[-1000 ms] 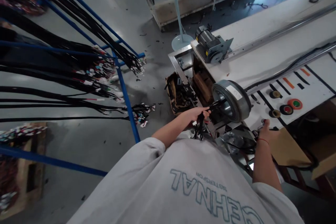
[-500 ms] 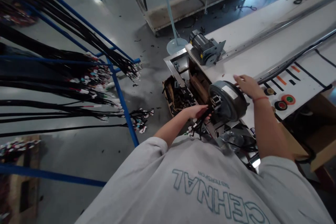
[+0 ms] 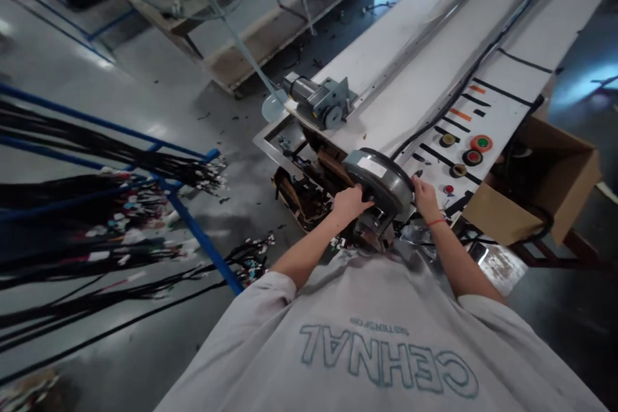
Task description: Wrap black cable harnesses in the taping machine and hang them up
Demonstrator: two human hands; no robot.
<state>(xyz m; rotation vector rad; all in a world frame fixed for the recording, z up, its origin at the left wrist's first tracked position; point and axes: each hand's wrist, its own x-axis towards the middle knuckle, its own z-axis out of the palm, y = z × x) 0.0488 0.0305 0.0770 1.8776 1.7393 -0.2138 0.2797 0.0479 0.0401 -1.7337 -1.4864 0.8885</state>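
Observation:
A round grey and black machine wheel point(image 3: 386, 181) with a white label stands at the near end of the white table. My left hand point(image 3: 351, 205) is at its lower left side, fingers curled and thumb pointing right; what lies inside the grip is hidden. At the right rim of the wheel, my right hand point(image 3: 425, 199) has its fingertips pinched together, and I cannot make out what is between them. Black cable point(image 3: 427, 127) runs along the table to behind the wheel. White connectors point(image 3: 338, 243) show just below my left forearm.
A motor unit point(image 3: 318, 100) sits on the table's left corner. Buttons point(image 3: 473, 156) and black and orange strips are on the table's right side, beside an open cardboard box point(image 3: 545, 187). Blue racks point(image 3: 197, 228) with hanging black cable bundles stand left.
The view has turned to the right. My left hand has moved up against the wheel from the cable bundle it held below. My right hand has dropped from the wheel's top to its right rim.

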